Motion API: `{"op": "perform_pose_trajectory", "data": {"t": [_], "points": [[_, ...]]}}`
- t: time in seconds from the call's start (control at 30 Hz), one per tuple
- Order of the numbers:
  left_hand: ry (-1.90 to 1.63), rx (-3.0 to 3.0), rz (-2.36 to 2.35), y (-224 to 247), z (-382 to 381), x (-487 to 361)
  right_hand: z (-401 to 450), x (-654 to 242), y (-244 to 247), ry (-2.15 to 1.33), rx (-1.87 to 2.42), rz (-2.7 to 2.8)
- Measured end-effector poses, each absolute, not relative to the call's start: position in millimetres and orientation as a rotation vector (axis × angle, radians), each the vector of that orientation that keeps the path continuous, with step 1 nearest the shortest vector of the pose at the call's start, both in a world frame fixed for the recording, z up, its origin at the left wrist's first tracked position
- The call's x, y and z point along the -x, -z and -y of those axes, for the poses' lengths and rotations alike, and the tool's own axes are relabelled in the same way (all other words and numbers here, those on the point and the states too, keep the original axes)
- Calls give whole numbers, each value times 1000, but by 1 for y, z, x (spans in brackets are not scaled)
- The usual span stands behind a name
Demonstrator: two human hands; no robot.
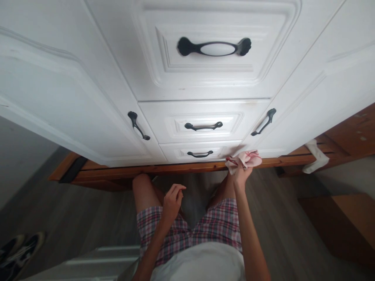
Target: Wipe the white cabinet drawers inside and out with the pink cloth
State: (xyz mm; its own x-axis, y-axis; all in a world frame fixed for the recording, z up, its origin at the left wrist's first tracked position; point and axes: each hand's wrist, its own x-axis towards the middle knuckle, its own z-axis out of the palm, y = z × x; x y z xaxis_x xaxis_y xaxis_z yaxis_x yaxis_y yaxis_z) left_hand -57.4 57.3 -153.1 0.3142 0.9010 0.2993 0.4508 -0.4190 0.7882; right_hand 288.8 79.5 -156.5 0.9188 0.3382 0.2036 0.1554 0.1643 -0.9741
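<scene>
My right hand (243, 176) grips a crumpled pink and white cloth (245, 159) at the lower right of the white cabinet (202, 88), by the bottom drawer (215, 150) and the right door. I cannot tell whether the cloth presses on the cabinet front. Over my lap, my left hand (172, 199) is held in the air with its fingers loosely stretched and nothing in them. The three drawers in the middle have dark handles, the largest being the top handle (215, 47). Both side doors carry similar handles, such as the left door handle (138, 125).
Under the cabinet runs a wooden bench (190, 168). A white sock-like cloth (316, 157) hangs over its right part. A brown box (336, 226) stands on the floor at right. Dark shoes (22, 249) lie at lower left, near a white ridged object (99, 262).
</scene>
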Motion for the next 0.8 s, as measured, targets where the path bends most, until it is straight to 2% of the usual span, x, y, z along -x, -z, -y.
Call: {"op": "perform_pose_trajectory", "data": {"t": [0.13, 0.27, 0.43, 0.6, 0.8], "points": [[-1031, -2032, -1151, 140, -69, 40, -35, -278, 156, -395, 1238, 195], [-1080, -2068, -1122, 120, -90, 33, 26, -255, 185, -674, 1234, 128], [-1200, -2093, -1123, 74, -129, 25, 76, -216, 216, -771, 1240, -87], [-1421, -2193, -996, 9, -161, 0, 82, -194, 212, -938, 1173, -199], [-1380, -2336, -796, -34, -182, -33, 61, -205, 196, -914, 1153, -182]]}}
